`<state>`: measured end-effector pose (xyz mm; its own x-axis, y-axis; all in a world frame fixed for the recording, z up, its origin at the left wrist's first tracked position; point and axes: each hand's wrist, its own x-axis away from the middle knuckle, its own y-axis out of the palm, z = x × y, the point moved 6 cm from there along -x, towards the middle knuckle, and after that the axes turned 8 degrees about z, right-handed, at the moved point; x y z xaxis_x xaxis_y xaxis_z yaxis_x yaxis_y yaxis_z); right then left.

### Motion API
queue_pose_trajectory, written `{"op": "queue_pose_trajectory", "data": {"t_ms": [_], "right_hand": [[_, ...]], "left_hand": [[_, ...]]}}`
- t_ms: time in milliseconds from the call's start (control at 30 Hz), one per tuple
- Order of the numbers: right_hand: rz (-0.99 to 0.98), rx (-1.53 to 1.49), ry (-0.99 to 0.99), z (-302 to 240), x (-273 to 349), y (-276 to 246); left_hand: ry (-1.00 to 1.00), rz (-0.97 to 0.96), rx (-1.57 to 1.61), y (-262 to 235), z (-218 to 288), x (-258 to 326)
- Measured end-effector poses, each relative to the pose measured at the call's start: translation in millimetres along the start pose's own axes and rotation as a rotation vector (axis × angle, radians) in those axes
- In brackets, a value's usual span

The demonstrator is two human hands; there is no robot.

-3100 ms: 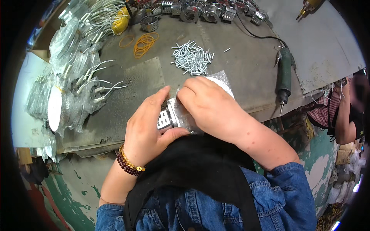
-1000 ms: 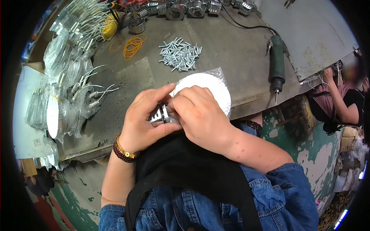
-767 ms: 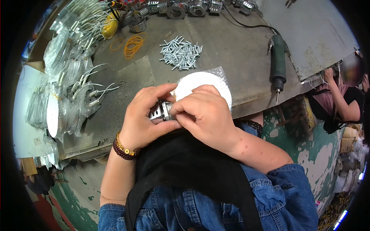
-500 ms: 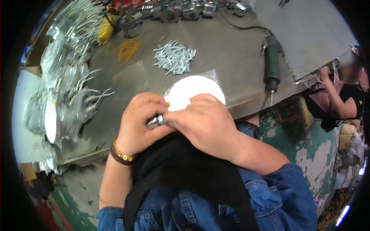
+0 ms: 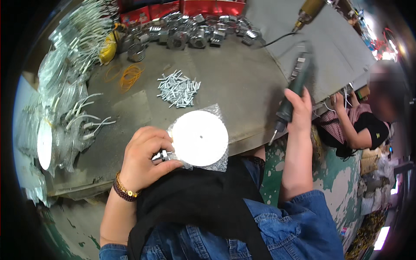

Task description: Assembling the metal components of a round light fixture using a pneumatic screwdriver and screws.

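My left hand [image 5: 149,158] is closed around a small shiny metal fitting [image 5: 162,157] at the left edge of a round white disc [image 5: 200,138]. The disc has a small hole in its middle and lies on bubble wrap [image 5: 219,161] near the table's front edge. My right hand [image 5: 300,108] grips a dark green electric screwdriver [image 5: 293,89], whose bit points down toward the table's edge. The tool's upper end is smeared by motion. Beyond the disc sits a pile of silver screws [image 5: 178,89].
Chrome metal parts [image 5: 198,37] line the back, before red boxes [image 5: 212,7]. Orange rubber bands [image 5: 131,77] lie left of the screws. Bagged parts with white wires [image 5: 69,104] fill the left side. Another tool [image 5: 308,13] is at the back right. A co-worker [image 5: 364,125] sits at right.
My right hand has left the disc and taken hold of the electric screwdriver, lifting it off the table. My left hand stays on the fitting. The view has shifted.
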<state>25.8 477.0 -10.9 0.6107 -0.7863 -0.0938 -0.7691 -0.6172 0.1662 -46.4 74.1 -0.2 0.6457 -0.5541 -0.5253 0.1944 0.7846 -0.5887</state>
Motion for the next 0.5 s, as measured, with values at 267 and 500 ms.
{"op": "queue_pose_trajectory", "data": {"t_ms": [267,500], "right_hand": [[-0.559,-0.971,0.548,-16.3,97.7,84.0],[-0.353,-1.035,0.739,33.0,128.7,104.8]], "left_hand": [[0.003,-0.023,0.005,-3.1,2.9,2.9],[-0.007,-0.019,0.028,-3.2,4.3,4.2]]}}
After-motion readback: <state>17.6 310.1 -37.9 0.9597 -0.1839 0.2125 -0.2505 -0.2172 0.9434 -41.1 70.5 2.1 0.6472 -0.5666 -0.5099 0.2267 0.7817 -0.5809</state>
